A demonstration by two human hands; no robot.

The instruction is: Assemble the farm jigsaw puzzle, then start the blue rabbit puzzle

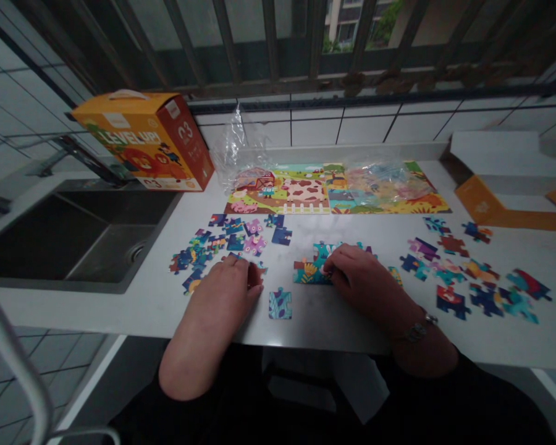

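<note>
My left hand (235,285) rests at the right side of a spread of loose puzzle pieces (234,241), its fingers curled; a piece shows partly beside its fingertips, and what it grips is hidden. Several joined puzzle pieces (308,272) with a yellow plant lie in the middle of the counter. My right hand (352,269) is over their right part, fingers pinched at a piece I cannot make out. Between my hands, nearer the front edge, lies a single teal piece with leaves (280,305). More loose pieces (449,269) are scattered to the right.
Behind lie farm and animal picture boards (301,191) with clear plastic bags (241,151) on and beside them. An orange box (143,142) stands at the back left by the sink (88,238). An open white and orange box (495,179) is at the back right.
</note>
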